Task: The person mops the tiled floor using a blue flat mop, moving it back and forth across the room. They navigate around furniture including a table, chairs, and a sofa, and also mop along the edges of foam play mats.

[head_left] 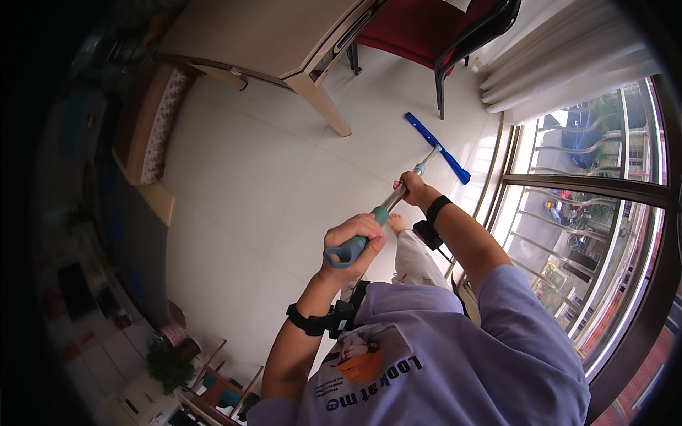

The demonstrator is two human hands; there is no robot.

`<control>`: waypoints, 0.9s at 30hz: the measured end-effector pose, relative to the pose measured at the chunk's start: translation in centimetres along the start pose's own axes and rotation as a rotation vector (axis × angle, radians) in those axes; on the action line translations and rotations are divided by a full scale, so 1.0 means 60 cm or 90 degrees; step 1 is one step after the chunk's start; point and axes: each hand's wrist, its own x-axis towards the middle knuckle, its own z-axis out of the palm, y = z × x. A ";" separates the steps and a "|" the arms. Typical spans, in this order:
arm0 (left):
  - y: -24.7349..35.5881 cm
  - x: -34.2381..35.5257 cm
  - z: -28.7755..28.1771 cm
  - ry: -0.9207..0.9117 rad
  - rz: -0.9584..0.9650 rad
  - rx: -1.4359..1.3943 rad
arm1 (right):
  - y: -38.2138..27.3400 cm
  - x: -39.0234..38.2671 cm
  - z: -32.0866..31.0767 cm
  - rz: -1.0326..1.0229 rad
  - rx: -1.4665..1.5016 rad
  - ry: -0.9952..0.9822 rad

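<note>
- Head view: left fisheye of a head-worn pair.
- Faces steeply down over the shirt (462, 348) toward the floor (241, 170).
- Near range: hands (354, 227) mid-frame, window (587, 183) bending along the right rim.

Lavender shirt (476, 355), front: dark lettering (376, 387), one big line, readable from where I stand; smaller lines (335, 380) beside it, too tiny to read.

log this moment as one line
left hand: grips handle | right hand: grips pole farther down | blue head: apparently on floor, near chair
</note>
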 end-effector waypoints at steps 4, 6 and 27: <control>0.005 -0.053 -0.051 0.010 -0.030 0.007 | 0.060 0.008 0.029 0.020 -0.044 0.034; 0.009 -0.085 -0.097 0.022 -0.035 0.014 | 0.104 0.010 0.070 0.024 -0.069 0.063; 0.180 -0.421 -0.462 0.312 -0.198 0.186 | 0.602 -0.150 0.436 0.162 -0.297 -0.096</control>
